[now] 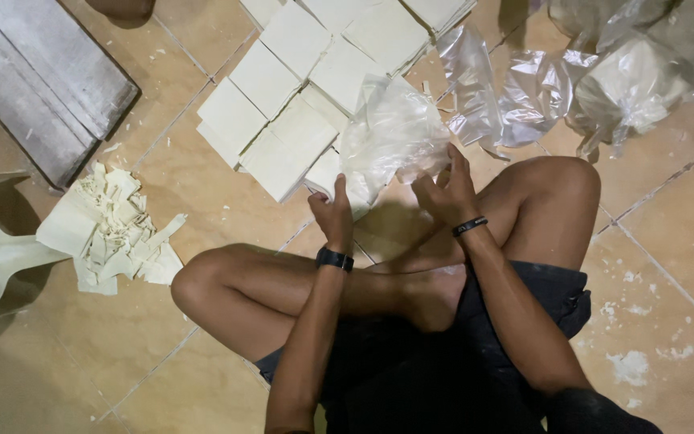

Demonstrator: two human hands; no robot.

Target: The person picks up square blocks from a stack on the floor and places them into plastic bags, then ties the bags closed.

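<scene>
Crossed bare legs (299,289) fill the lower frame; above them both hands — left hand (332,213), right hand (443,193) — pinch a crumpled clear plastic bag (391,133) at centre, over cream square sheets (283,120). Best keep its mouth spread.

Person viewed from above, own body only. Both forearms bare; no sleeves visible to the lower frame edge. Left hand (332,213) bare, no rings discernible; black wristwatch (334,259) with a broad band at the wrist, toward six o'clock of the hand. Right hand (446,193) bare; thin black bracelet (469,226) at the wrist, toward five o'clock of the hand. Dark shorts (556,293), black or charcoal, creased fabric. Legs and foot bare; no footwear.
</scene>
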